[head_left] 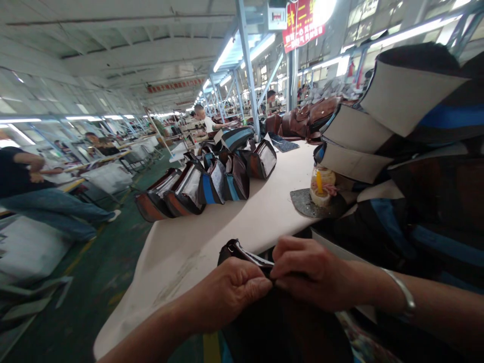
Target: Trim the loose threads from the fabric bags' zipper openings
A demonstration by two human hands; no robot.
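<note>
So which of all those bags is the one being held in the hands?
The dark bag at the table's near edge. Both the left hand and right hand pinch its top, while the other bags stand untouched farther along the table.

Silver bangle, bare forearms
</note>
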